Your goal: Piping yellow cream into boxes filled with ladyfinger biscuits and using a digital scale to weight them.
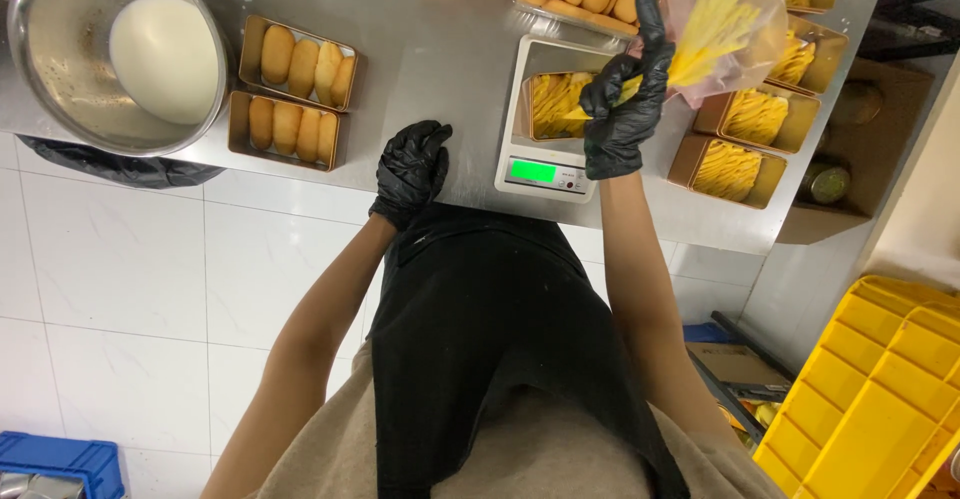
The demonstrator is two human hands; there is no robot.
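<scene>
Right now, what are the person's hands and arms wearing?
Both hands wear black, slightly shiny, wrinkly disposable gloves that end at the wrists: the left hand and the right hand. Above the gloves both forearms are bare, with no long sleeves, watches or bracelets showing. A black apron covers the front of the body.

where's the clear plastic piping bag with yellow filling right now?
In the head view, upper right: the clear plastic piping bag of yellow filling is gripped by the black-gloved right hand, its tip over the small gold tray on the white digital scale.
</scene>
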